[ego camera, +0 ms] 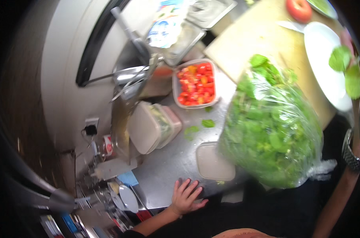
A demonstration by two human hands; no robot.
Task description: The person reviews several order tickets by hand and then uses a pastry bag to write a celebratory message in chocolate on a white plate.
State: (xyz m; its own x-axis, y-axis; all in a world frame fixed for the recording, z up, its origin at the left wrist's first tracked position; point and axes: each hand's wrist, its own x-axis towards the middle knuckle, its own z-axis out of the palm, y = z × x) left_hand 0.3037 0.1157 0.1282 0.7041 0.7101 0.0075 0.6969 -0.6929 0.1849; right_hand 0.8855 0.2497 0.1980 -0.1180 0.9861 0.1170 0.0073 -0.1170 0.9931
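Note:
My left hand rests at the front edge of the steel counter, fingers apart, holding nothing. Close to its fingertips lies a pale square plastic lid. My right hand is at the right rim, blurred and partly cut off. It holds round green herb leaves over a white oval plate. A metal-banded watch is on that wrist. Between my hands, a clear plastic bag full of leafy greens lies partly over the wooden cutting board.
An open tub of cut cherry tomatoes stands by the board. Left of it are stacked lidded containers and a metal holder with utensils. A tomato and a knife lie on the board. Loose leaves dot the counter.

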